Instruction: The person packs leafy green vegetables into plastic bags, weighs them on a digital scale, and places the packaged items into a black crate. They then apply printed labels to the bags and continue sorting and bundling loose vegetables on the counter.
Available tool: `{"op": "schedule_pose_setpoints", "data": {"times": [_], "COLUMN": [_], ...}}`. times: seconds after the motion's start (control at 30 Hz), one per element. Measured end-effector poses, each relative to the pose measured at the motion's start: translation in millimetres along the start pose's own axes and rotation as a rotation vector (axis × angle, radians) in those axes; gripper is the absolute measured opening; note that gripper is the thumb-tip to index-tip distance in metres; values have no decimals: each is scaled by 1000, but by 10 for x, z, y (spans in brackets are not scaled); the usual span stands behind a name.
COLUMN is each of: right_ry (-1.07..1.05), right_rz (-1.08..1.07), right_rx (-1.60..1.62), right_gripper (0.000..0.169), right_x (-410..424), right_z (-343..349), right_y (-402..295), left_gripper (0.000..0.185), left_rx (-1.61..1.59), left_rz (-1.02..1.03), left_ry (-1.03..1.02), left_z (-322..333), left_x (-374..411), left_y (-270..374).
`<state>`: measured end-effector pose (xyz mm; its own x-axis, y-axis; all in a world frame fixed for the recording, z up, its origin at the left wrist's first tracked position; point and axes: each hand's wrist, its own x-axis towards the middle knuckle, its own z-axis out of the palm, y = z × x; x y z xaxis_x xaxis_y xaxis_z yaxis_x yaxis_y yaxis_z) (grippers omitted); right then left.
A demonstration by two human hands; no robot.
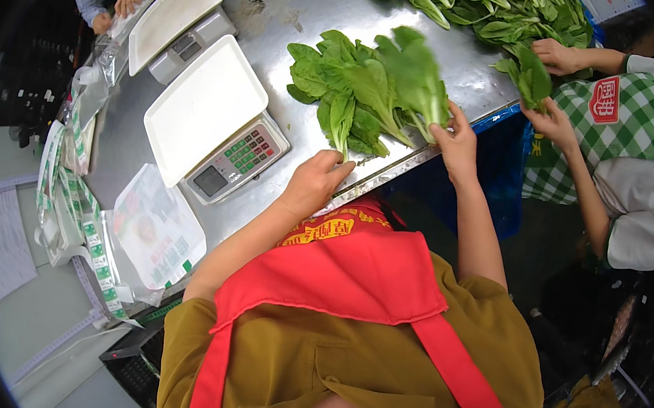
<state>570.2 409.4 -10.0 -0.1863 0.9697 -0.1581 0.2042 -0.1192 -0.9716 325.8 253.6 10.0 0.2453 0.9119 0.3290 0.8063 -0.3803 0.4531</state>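
Note:
My right hand (457, 146) pinches the stem end of a leafy green plant (420, 85), whose leaves are blurred and point away from me over the steel table. At the table's near edge, my left hand (316, 184) has its fingers at the stem end of another leafy green (336, 115). Between the hands lies a small pile of loose leafy greens (369, 83), stems towards me. Left of the pile stands a digital scale (236, 155) with a bare white pan (208, 108) and a keypad facing me.
A second scale (179, 15) stands behind the first. Printed plastic bags (160, 228) and label strips (99, 264) lie along the left edge. A big heap of greens (502, 13) covers the far right. At right, a co-worker's hands (553, 123) hold greens; another person's hands (127, 1) are at far left.

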Motion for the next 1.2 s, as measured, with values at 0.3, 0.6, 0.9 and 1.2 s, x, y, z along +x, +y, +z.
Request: {"op": "schedule_pose_setpoints", "data": {"times": [0.3,0.6,0.9,1.2], "right_ry": [33,-51,-371,-74], "right_rz": [-59,219,-494,-612], "right_rx": [214,641,-297,-713], "right_gripper": [65,32,53,15], "right_x": [-68,-497,-1124,-86], "right_z": [291,84,307,506], "right_y": [8,-209,-737,-121], "left_gripper": [22,58,50,43], "left_rx": [-432,-1618,-1638,-1417], "left_rz": [-722,-1039,-869,-1101], "left_ry": [-9,-365,114,439], "left_z": [181,197,62,-198], "left_x": [-7,438,369,-440], "left_y": [188,343,643,436]}}
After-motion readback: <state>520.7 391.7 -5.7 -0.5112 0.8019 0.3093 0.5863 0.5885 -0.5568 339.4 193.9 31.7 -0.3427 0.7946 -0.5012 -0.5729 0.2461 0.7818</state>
